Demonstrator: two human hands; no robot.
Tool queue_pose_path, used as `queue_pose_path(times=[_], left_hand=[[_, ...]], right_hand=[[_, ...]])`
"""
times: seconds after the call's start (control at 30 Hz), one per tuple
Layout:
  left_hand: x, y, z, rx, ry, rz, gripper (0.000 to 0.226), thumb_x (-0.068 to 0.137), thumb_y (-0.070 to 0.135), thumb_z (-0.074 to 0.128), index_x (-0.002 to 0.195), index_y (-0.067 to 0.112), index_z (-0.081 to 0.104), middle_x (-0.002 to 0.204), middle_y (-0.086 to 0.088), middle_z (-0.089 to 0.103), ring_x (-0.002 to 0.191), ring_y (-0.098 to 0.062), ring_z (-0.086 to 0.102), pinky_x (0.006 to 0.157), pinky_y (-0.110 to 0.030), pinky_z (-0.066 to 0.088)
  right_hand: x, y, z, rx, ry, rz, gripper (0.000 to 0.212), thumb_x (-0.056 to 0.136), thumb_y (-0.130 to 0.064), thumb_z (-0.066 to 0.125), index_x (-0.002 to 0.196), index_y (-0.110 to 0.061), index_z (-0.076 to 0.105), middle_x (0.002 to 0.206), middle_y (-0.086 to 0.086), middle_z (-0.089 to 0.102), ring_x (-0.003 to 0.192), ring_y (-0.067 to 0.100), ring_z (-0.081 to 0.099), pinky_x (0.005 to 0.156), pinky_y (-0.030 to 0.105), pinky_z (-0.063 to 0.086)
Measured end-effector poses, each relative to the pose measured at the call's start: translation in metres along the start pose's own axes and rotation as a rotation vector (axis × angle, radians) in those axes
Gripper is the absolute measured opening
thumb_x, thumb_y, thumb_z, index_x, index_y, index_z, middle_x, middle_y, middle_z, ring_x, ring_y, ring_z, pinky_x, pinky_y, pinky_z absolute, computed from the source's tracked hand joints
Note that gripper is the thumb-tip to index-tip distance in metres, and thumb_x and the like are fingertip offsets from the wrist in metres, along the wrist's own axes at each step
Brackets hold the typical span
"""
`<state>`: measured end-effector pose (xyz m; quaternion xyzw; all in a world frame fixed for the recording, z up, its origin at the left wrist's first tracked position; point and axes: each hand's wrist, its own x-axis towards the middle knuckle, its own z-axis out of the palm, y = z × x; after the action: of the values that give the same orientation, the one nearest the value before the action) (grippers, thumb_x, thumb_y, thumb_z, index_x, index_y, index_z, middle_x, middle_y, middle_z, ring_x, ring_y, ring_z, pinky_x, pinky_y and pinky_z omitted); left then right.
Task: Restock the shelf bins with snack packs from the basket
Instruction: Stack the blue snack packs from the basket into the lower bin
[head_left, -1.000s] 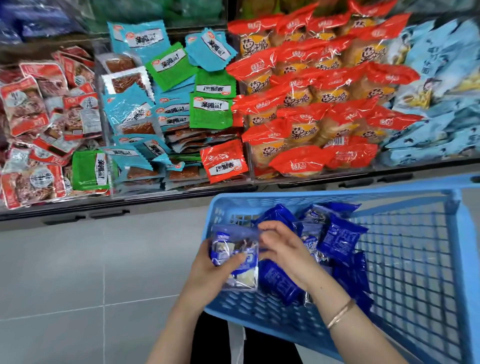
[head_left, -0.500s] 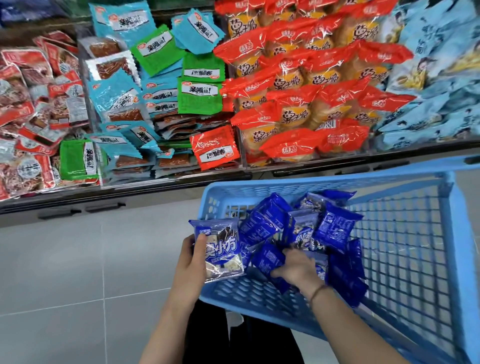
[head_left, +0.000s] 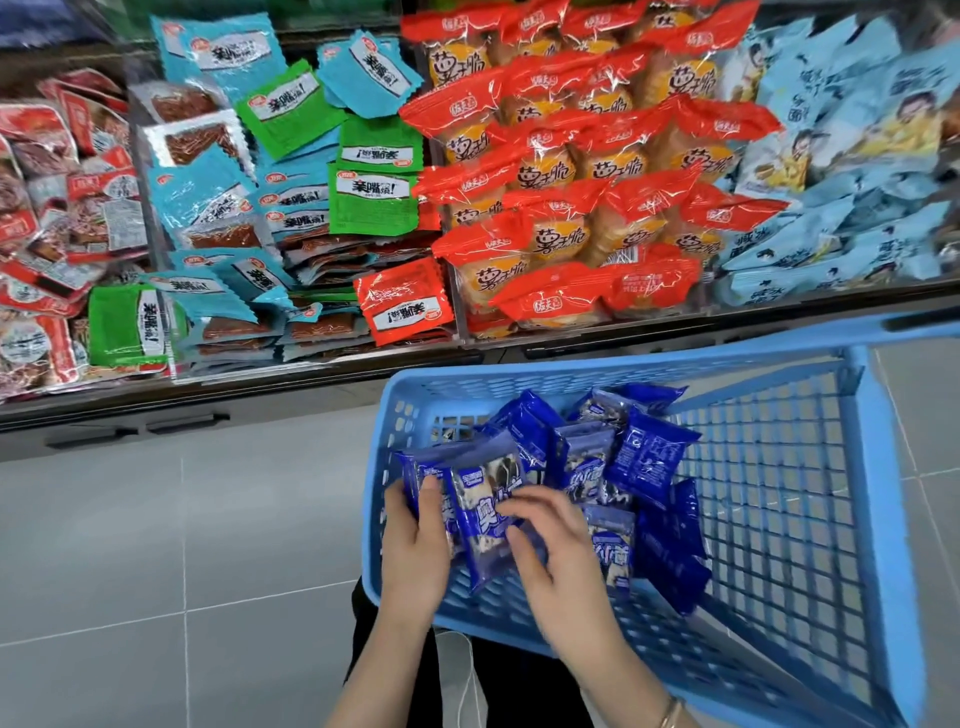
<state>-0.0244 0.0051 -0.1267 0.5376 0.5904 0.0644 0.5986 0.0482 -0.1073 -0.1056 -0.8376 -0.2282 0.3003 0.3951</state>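
While the blue basket (head_left: 872, 519) is kept below the shelf bins (head_left: 457, 332), a small stack of blue snack packs (head_left: 480, 512) is gripped in the left hand (head_left: 415, 545), seemingly gathered for one transfer. Another pack is pressed on by the right hand (head_left: 556, 556), fingers curled; remaining packs lie just beside.

Floor (head_left: 156, 545): large pale grey tiles, thin light grout lines, soft even sheen, no hard shadows. Along the top runs a low shelf unit, its dark front edge (head_left: 208, 387) just above the floor, with two dark flat brackets (head_left: 137, 428) set beneath it. Clear dividers (head_left: 148, 218) stand upright along the shelf.
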Motion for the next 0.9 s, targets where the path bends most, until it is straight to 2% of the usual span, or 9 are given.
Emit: queue_pose_path(times=[0.1, 0.23, 0.3, 0.37, 0.47, 0.53, 0.67, 0.8, 0.9], left_hand=[[-0.005, 0.001, 0.002, 0.013, -0.075, -0.050, 0.014, 0.098, 0.041, 0.038, 0.100, 0.033, 0.049, 0.096, 0.029, 0.052, 0.079, 0.022, 0.053, 0.066, 0.002, 0.035], [-0.011, 0.004, 0.006, -0.010, -0.182, -0.105, 0.015, 0.098, 0.043, 0.038, 0.101, 0.034, 0.048, 0.101, 0.021, 0.059, 0.078, 0.019, 0.056, 0.062, -0.001, 0.040], [-0.015, 0.007, 0.008, -0.046, -0.277, -0.126, 0.015, 0.094, 0.041, 0.046, 0.108, 0.034, 0.047, 0.104, 0.019, 0.061, 0.077, 0.017, 0.060, 0.059, -0.001, 0.042], [-0.016, 0.007, 0.008, -0.082, -0.367, -0.135, 0.027, 0.089, 0.030, 0.059, 0.113, 0.032, 0.046, 0.103, 0.020, 0.064, 0.075, 0.019, 0.061, 0.057, 0.001, 0.042], [-0.013, 0.005, 0.004, -0.068, -0.397, -0.160, 0.035, 0.084, 0.018, 0.068, 0.106, 0.033, 0.046, 0.089, 0.020, 0.070, 0.073, 0.015, 0.063, 0.061, -0.006, 0.047], [-0.012, 0.004, 0.000, -0.054, -0.357, -0.176, 0.033, 0.083, 0.023, 0.069, 0.106, 0.033, 0.048, 0.099, 0.017, 0.068, 0.076, 0.011, 0.065, 0.068, -0.016, 0.045], [-0.004, 0.005, -0.003, -0.060, -0.278, -0.187, 0.039, 0.084, 0.024, 0.069, 0.116, 0.026, 0.048, 0.107, 0.009, 0.065, 0.090, -0.002, 0.062, 0.082, -0.028, 0.042], [0.003, 0.002, -0.004, -0.029, -0.279, -0.181, 0.036, 0.080, 0.030, 0.072, 0.109, 0.033, 0.050, 0.102, 0.018, 0.065, 0.092, -0.001, 0.062, 0.085, -0.030, 0.043], [0.005, 0.000, -0.006, -0.040, -0.269, -0.186, 0.032, 0.079, 0.030, 0.073, 0.104, 0.034, 0.053, 0.100, 0.014, 0.069, 0.093, -0.004, 0.066, 0.079, -0.026, 0.046]], right_hand=[[0.007, 0.007, -0.006, 0.191, 0.067, 0.117, 0.055, 0.078, -0.002, 0.071, 0.118, -0.035, 0.052, 0.132, -0.017, 0.040, 0.119, -0.012, 0.038, 0.096, 0.002, 0.031], [0.010, 0.012, -0.006, 0.533, -0.175, 0.419, 0.070, 0.087, -0.009, 0.063, 0.146, -0.025, 0.028, 0.148, -0.004, 0.039, 0.133, 0.010, 0.042, 0.112, 0.032, 0.034], [0.005, 0.009, -0.005, 0.442, -0.196, 0.447, 0.070, 0.090, -0.016, 0.061, 0.147, -0.033, 0.023, 0.124, -0.001, 0.061, 0.112, 0.009, 0.059, 0.093, 0.015, 0.046], [-0.001, 0.011, -0.005, 0.342, -0.253, 0.419, 0.070, 0.091, -0.030, 0.059, 0.142, -0.047, 0.015, 0.087, -0.022, 0.065, 0.080, -0.010, 0.060, 0.072, 0.004, 0.041], [0.003, 0.022, -0.020, 0.407, -0.369, 0.441, 0.053, 0.088, -0.054, 0.050, 0.137, -0.053, 0.031, 0.113, -0.047, 0.045, 0.104, -0.021, 0.044, 0.098, 0.013, 0.032], [0.015, 0.045, -0.035, 0.385, -0.305, 0.511, 0.035, 0.093, -0.041, 0.050, 0.128, -0.038, 0.052, 0.123, -0.025, 0.054, 0.115, -0.001, 0.052, 0.101, 0.022, 0.037], [0.034, 0.114, -0.056, -0.234, -0.321, 0.550, 0.039, 0.090, -0.008, 0.058, 0.128, -0.011, 0.053, 0.125, 0.007, 0.057, 0.115, 0.022, 0.055, 0.095, 0.028, 0.044], [0.037, 0.154, -0.052, -0.612, -0.532, 0.469, 0.076, 0.084, -0.003, 0.061, 0.148, -0.016, 0.021, 0.147, 0.006, 0.034, 0.132, 0.025, 0.036, 0.108, 0.034, 0.036], [0.040, 0.162, -0.049, -0.874, -0.517, 0.379, 0.073, 0.080, 0.001, 0.061, 0.143, -0.013, 0.027, 0.144, 0.006, 0.034, 0.129, 0.025, 0.037, 0.105, 0.036, 0.040]])
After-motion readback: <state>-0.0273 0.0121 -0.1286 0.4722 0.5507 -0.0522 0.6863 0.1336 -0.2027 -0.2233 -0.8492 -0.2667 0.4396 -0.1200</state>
